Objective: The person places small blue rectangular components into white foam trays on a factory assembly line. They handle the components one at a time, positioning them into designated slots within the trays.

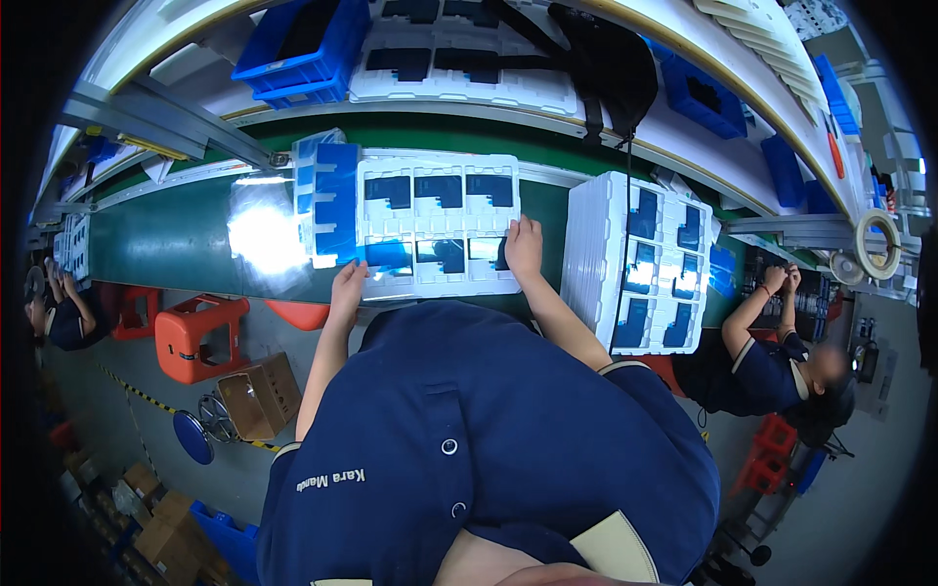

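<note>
In front of me on the green bench lies a white plastic tray (437, 289) with two rows of compartments. Each compartment holds a dark, flat, screen-like panel (438, 189), some with blue film at the edge. My left hand (348, 289) is closed at the tray's near left corner, fingertips on its edge. On the right side, my right hand (525, 249) grips the tray's rim, its fingers reaching over the top. Blue film strips (336, 203) on clear sheeting lie against the tray's left side.
A tall stack of white trays (592, 254) stands to the right, panels in its top one. Blue bins (303, 49) and a black bag (611, 63) occupy the shelf beyond. A co-worker (772, 361) sits at right, another person (68, 308) far left. Red stools (200, 337) stand on the floor.
</note>
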The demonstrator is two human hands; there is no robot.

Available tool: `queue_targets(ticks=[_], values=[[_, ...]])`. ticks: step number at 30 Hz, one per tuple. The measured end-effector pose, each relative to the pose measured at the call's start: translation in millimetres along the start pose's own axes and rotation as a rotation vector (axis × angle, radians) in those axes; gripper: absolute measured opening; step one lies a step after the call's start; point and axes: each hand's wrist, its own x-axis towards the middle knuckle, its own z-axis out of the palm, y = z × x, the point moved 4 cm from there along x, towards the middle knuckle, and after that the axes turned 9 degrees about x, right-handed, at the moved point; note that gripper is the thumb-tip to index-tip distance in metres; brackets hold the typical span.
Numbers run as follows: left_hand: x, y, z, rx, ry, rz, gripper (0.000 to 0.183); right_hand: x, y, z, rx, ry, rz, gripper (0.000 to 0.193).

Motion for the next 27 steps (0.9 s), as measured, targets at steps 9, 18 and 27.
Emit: queue_targets(ticks=[9, 18, 27], values=[[2, -6, -1, 0.027, -0.014, 0.003, 0.03, -1, 2, 2, -0.009, -0.011, -0.006, 0.035], [-3, 2, 4, 0.025, -0.009, 0.047, 0.03, -1, 6, 2, 0.002, -0.012, -0.017, 0.036], [-1, -1, 3, 0.031, -0.004, 0.062, 0.03, 1, 9, 4, -0.026, -0.008, -0.035, 0.034]])
